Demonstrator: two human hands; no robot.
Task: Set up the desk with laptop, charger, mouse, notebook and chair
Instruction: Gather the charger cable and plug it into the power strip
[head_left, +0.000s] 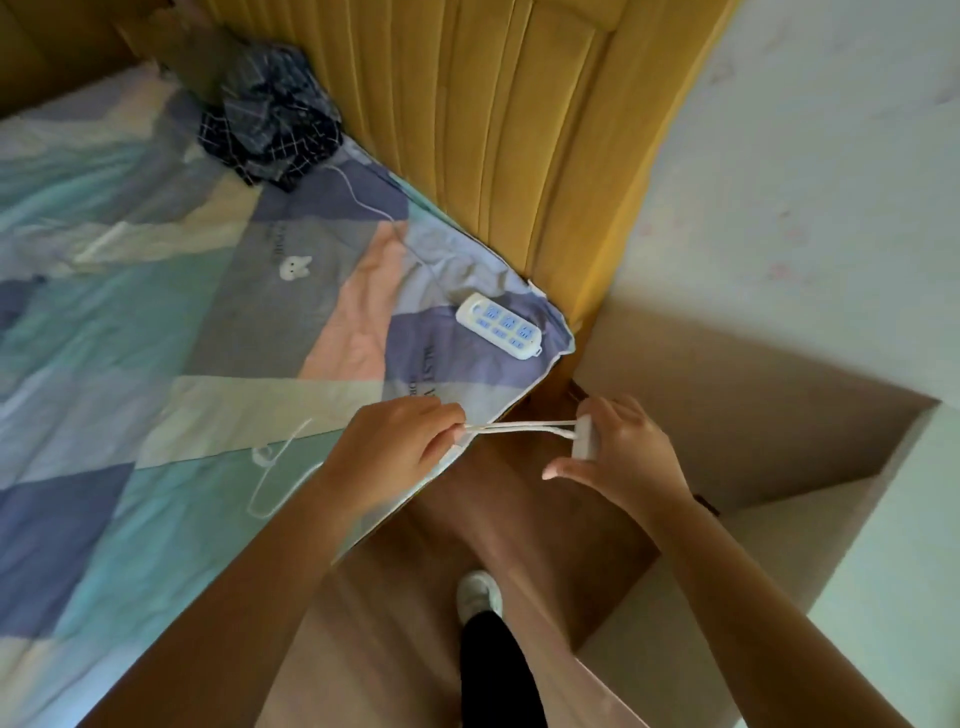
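Both forearms reach forward over a brown wooden floor (415, 597), just beside the corner of a bed with a patchwork pastel quilt (156, 338). Off that corner, the right hand (623, 457) grips a small white charger block (584, 439); the left hand (400, 447) pinches its white cable (519, 427), pulled taut between them. A white power strip (498, 326) lies on the quilt near the same corner. No desk, laptop, mouse, notebook or chair shows, so setup looks barely begun. Walking room beside the bed seems narrow.
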